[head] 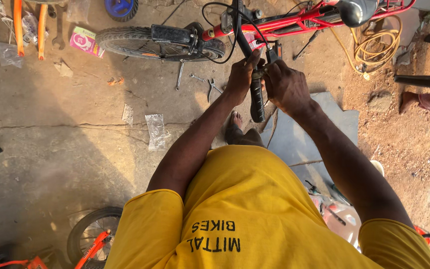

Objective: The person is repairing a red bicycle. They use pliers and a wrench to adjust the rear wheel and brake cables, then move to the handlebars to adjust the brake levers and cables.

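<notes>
Both hands close around the black rubber handlebar grip [257,99] at upper centre: left hand [240,74] steadying the bar, right hand [285,87] clamped beside it, bracing the red steel-framed bicycle [294,20]; spanners [210,87] lie below its tyre.

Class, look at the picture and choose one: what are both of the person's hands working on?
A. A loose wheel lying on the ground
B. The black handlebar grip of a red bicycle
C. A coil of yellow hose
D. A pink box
B: the left hand and right hand both close around the handlebar beside the black handlebar grip of the red bicycle, while the hose and the pink box lie untouched.
</notes>
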